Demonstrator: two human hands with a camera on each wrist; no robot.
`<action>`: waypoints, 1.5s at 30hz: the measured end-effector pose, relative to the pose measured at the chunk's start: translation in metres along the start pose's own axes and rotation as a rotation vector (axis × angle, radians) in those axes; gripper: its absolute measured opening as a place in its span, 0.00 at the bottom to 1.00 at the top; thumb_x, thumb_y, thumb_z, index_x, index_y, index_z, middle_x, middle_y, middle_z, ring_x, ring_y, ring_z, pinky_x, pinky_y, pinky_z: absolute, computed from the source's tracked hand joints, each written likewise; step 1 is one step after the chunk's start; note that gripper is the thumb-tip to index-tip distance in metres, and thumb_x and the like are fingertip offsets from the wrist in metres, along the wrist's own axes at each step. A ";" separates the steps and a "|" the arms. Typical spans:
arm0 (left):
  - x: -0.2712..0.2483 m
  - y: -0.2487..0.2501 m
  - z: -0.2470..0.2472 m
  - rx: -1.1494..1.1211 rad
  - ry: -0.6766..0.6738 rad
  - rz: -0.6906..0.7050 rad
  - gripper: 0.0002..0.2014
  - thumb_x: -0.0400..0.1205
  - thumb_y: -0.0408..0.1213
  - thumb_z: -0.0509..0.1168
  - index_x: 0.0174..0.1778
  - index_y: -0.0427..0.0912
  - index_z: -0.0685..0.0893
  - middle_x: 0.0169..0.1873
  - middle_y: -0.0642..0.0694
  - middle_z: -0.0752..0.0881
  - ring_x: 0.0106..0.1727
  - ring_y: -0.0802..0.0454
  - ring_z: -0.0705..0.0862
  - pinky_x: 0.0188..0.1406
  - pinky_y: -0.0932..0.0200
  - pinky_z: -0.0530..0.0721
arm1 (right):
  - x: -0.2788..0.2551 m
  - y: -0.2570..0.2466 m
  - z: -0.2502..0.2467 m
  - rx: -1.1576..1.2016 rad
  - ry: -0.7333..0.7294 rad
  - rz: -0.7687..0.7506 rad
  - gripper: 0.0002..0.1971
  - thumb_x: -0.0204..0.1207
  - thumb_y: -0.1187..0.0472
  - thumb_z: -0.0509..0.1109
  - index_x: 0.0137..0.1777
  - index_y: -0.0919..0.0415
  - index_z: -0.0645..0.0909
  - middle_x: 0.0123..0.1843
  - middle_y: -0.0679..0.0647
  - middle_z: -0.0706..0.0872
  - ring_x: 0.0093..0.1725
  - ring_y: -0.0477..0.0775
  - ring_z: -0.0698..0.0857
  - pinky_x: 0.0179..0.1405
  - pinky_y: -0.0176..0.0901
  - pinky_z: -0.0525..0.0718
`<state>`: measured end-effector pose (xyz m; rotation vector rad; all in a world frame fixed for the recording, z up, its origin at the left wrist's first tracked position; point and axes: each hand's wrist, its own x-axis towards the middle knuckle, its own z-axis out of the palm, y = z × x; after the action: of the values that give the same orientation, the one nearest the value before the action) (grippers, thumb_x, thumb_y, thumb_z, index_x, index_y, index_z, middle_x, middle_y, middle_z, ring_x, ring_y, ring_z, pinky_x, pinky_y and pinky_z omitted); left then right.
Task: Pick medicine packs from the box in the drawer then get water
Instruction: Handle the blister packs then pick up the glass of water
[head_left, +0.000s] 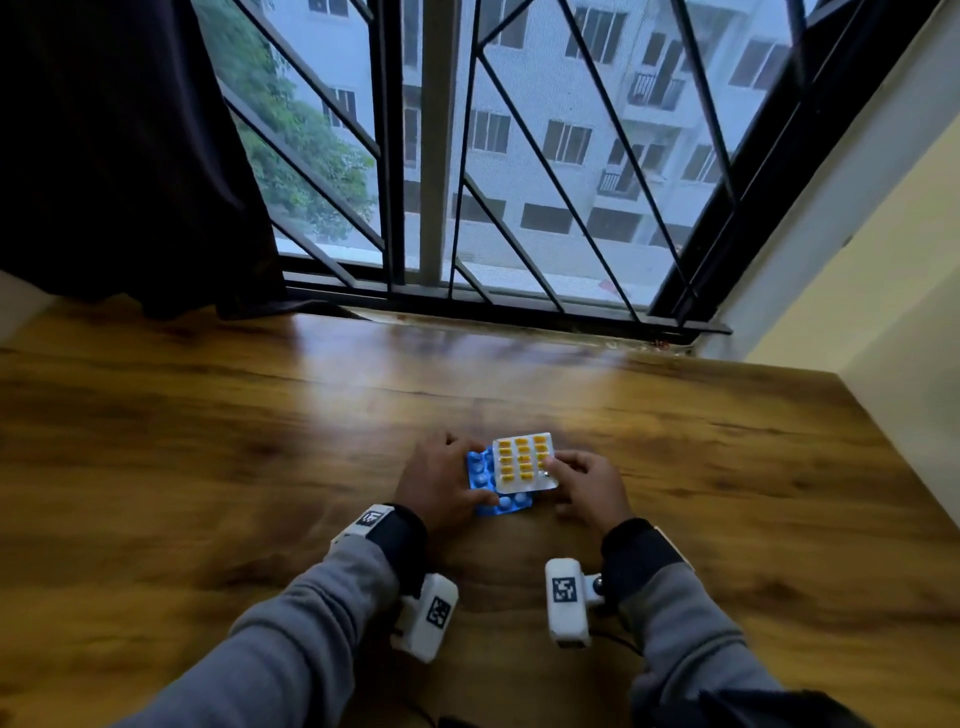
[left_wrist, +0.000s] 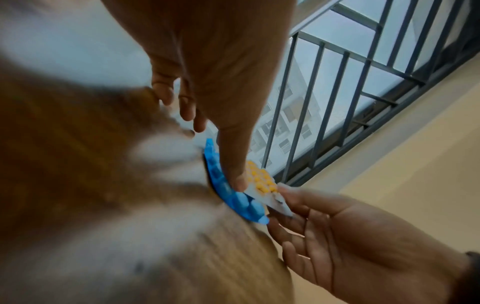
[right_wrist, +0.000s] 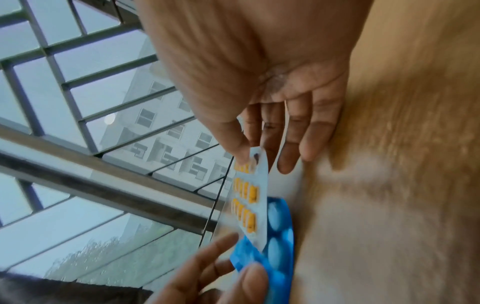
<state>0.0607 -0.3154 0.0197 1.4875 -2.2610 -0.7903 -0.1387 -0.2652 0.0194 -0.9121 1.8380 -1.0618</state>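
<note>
From the head camera, two blister packs lie stacked on the wooden table (head_left: 208, 415) by the barred window (head_left: 519, 156): the clear pack of orange capsules (head_left: 524, 462) overlaps the blue blister pack (head_left: 485, 486). The left hand (head_left: 436, 486) curls on the blue one, the right hand (head_left: 589, 488) at the capsule pack's edge, probably squaring them together

Left wrist camera: the thumb presses down on the blue pack, steadying it

Right wrist camera: thumb and fingers pinch the capsule pack's corner, tilting it up
</note>
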 end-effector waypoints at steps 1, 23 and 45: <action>0.002 -0.001 -0.001 0.042 -0.006 0.005 0.33 0.64 0.53 0.79 0.66 0.49 0.82 0.59 0.42 0.80 0.62 0.42 0.77 0.60 0.52 0.74 | 0.001 -0.001 -0.005 0.013 0.015 0.012 0.08 0.77 0.60 0.72 0.55 0.61 0.84 0.42 0.53 0.86 0.35 0.50 0.84 0.20 0.37 0.84; 0.019 -0.020 -0.013 0.186 -0.047 0.036 0.34 0.73 0.52 0.73 0.75 0.50 0.73 0.74 0.47 0.76 0.74 0.44 0.71 0.71 0.44 0.68 | 0.015 0.011 -0.026 -0.225 0.094 -0.085 0.14 0.69 0.58 0.80 0.52 0.63 0.89 0.47 0.54 0.90 0.47 0.50 0.87 0.48 0.42 0.83; -0.088 -0.126 -0.111 -0.326 0.350 -0.273 0.36 0.77 0.35 0.72 0.79 0.42 0.63 0.68 0.41 0.77 0.64 0.42 0.80 0.65 0.49 0.80 | -0.029 -0.094 0.166 -0.132 -0.437 -0.513 0.06 0.72 0.65 0.76 0.47 0.55 0.86 0.41 0.52 0.87 0.37 0.48 0.85 0.35 0.38 0.84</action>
<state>0.2493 -0.3032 0.0344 1.6416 -1.6133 -0.8475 0.0390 -0.3292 0.0596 -1.6126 1.3497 -0.9402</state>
